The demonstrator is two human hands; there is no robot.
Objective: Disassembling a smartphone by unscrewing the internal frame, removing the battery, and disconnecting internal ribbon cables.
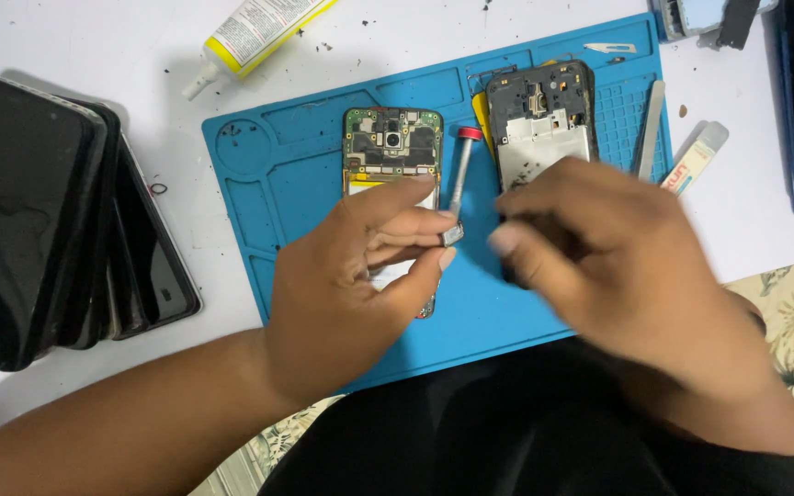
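While two bare hands work over it, the scene reads from largest thing to smallest.

Work mat: a blue moulded mat point(277, 184) with shallow compartments, lying on a white table point(755, 211).
Phone stack: dark phones point(39, 202) leaning together at the table's left edge.
Right hand: the right hand point(618, 266) is blurred, fingers curled over the mat; whether it grips anything cannot be told.
Left hand: the left hand point(351, 294) pinches a small metal piece point(452, 235) between thumb and forefinger, partly covering an opened phone.
Opened phone: the opened phone point(392, 147) lies mid-mat, green circuit board showing.
Second phone: a black phone frame point(544, 119) with a white inner plate, just right of it.
Glue tube: a yellow and white tube point(250, 32) lies off the mat, top left.
Screwdriver: a red-capped silver driver point(461, 170) lies between the phones.
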